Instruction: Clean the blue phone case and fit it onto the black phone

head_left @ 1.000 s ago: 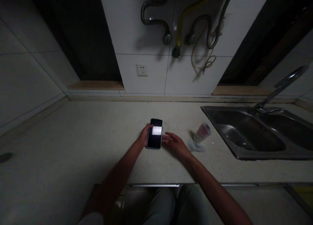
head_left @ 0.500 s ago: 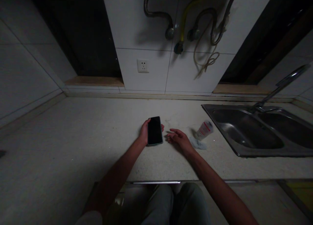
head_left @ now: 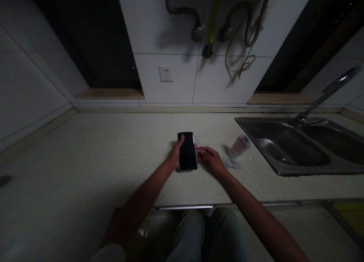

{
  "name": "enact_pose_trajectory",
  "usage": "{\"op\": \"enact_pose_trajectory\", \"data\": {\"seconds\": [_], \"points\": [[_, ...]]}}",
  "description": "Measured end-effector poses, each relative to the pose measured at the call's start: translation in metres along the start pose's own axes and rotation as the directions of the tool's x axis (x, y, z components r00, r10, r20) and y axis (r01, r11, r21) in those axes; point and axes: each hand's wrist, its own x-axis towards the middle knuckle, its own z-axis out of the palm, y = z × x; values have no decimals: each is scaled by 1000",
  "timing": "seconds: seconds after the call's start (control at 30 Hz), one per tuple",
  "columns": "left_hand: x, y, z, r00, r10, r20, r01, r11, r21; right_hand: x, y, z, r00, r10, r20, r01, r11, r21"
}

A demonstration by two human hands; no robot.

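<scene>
A smartphone [head_left: 187, 152] with a dark screen is held in my left hand [head_left: 175, 152], above the counter. The thumb lies along its left edge, and fingertips show past the right edge. My right hand [head_left: 211, 157] is close by the phone's right edge with loosely bent, parted fingers; I cannot tell if they touch it. To the right of that hand, a clear plastic cup [head_left: 239, 146] with red print leans or lies on the counter. A crumpled pale wrapper or tissue [head_left: 231, 162] lies just in front of the cup.
The pale countertop [head_left: 127, 140] runs along a tiled wall with a socket [head_left: 165, 74]. At right a double steel sink [head_left: 273, 167] has a tall faucet [head_left: 327, 97]. Hoses [head_left: 212, 30] and a looped cord [head_left: 246, 65] hang on the wall.
The phone and my left hand have shifted a little right and the phone appears tilted differently. My right hand is now nearer the phone's edge. The view has moved slightly.
</scene>
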Motion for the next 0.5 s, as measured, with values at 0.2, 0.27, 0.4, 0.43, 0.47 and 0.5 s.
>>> {"op": "enact_pose_trajectory", "data": {"seconds": [0.2,0.27,0.4,0.43,0.47,0.5], "points": [[4,5,-4,999,42,-27,-44,995,-87,-3,3,9,995,16,94,-18,1000,26],[7,6,-7,994,94,-55,-98,992,-84,-3,5,8,996,24,87,-24,1000,-3],[11,5,-10,991,109,-72,-113,992,-54,-3,6,5,996,7,87,0,997,-72],[12,5,-11,992,102,-76,-106,993,-46,-3,6,5,996,-3,89,11,996,-90],[13,4,-11,992,97,-82,-101,994,-40,-3,6,4,996,-12,93,22,994,-104],[13,4,-11,991,95,-90,-98,995,-35,-3,6,4,995,-19,99,30,993,-113]]}}
